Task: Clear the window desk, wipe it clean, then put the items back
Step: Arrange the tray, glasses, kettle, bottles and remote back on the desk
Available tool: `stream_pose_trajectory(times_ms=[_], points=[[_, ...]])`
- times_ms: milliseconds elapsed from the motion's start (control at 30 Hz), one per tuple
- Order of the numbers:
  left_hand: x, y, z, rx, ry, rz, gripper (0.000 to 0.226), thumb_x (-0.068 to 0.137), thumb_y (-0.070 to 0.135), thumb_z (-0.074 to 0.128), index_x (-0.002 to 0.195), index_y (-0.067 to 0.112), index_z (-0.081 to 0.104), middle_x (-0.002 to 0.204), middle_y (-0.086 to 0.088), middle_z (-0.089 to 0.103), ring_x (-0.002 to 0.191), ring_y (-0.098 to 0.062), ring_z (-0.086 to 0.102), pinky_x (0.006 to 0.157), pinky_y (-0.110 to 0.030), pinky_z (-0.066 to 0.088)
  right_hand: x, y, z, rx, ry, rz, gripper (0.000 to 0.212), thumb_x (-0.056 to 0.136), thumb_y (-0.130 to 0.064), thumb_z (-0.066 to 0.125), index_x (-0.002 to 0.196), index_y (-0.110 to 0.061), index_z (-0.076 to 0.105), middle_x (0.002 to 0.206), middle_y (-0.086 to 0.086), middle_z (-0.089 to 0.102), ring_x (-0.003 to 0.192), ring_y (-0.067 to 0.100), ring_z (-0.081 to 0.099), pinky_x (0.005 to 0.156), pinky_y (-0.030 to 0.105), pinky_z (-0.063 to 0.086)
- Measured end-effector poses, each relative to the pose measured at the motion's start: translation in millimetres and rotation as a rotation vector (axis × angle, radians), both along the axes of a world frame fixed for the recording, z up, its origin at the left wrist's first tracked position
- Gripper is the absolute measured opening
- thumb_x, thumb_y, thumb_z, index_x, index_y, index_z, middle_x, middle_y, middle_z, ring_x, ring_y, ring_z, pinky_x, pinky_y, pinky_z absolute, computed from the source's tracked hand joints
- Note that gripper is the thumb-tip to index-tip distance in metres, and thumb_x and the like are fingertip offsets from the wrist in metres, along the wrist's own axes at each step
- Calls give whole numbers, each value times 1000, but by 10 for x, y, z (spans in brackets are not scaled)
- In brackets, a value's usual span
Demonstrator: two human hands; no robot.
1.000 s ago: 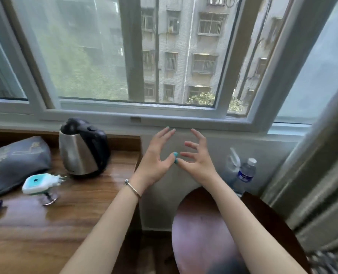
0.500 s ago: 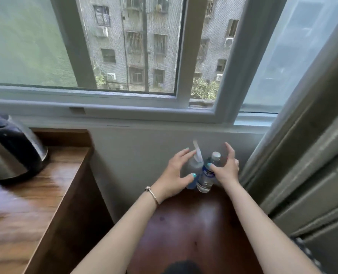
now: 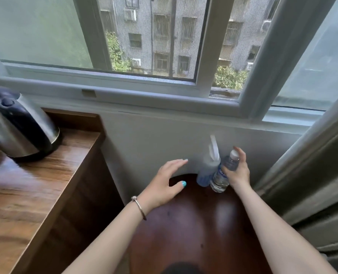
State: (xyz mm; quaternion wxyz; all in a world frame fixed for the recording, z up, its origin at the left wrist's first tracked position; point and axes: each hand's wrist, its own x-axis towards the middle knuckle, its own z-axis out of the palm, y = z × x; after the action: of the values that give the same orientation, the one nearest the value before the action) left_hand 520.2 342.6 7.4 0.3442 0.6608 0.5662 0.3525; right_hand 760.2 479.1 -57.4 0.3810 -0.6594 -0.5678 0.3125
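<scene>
Water bottle point(image 3: 223, 173) at the far rim of a round dark-red counter point(image 3: 193, 224), close against the pale wall point(image 3: 154, 139) under the window point(image 3: 164, 46). Clear plastic, blue label, white cap, leaning with the cap toward the right. Base at or just above the polished surface, impossible to tell which.

Right grip point(image 3: 238, 171) wrapped round that water bottle: thumb across the front near the label, fingers curled behind the neck, one fingertip up beside the cap.

Just left of it and touching it, a translucent spray bottle point(image 3: 206, 171), upright, bluish toward the bottom, white trigger head pointing up along the wall.

Left grip point(image 3: 164, 184) open and holding nothing, palm down, fingers straight and spread, turquoise nails showing on thumb and one fingertip. Hovering over the left rear edge of the round counter, near the spray bottle but apart from it. Thin metal bracelet point(image 3: 139, 207) on that wrist.

Further left, a wooden counter point(image 3: 35, 194) standing higher than the round one, grain running lengthwise, a glossy patch of reflected daylight on top. On its back corner a steel kettle point(image 3: 20, 131) with black lid and handle, partly cut off by the picture's edge.

Grey curtain point(image 3: 312, 165) hanging down the right side. Beyond the window's screen mesh, grey apartment blocks and green treetops.
</scene>
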Motion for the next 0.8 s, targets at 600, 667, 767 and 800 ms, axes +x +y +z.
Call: stream_pose_trajectory(times_ms=[600,667,767,800], points=[[169,-298,18,-48,29,-154,66,87,11,66,145,26,37,144,6,39,133,-4,34,111,-17,25,-22,-836,338,207,83,-126,69,67,-15,84,119,-48,52,101,-2,70,89,25,68,82,36,55],[159,-361,84,-31,39,-191,72,86,14,68,147,26,32,146,5,37,136,-6,32,115,-26,24,-116,-994,533,227,101,-85,73,65,-16,86,115,-56,52,103,1,71,91,26,68,86,44,56],[82,-496,197,24,93,-286,82,85,19,72,151,23,23,151,3,32,141,-9,25,118,-27,18,-357,-1220,873,287,144,-52,77,59,-11,88,109,-61,56,94,-2,73,87,23,70,86,48,57],[34,-545,245,38,94,-295,85,84,20,72,151,23,20,152,4,29,142,-9,23,119,-28,17,-458,-1296,988,306,160,-43,78,58,-11,88,110,-60,57,90,-5,73,83,19,71,84,48,58]])
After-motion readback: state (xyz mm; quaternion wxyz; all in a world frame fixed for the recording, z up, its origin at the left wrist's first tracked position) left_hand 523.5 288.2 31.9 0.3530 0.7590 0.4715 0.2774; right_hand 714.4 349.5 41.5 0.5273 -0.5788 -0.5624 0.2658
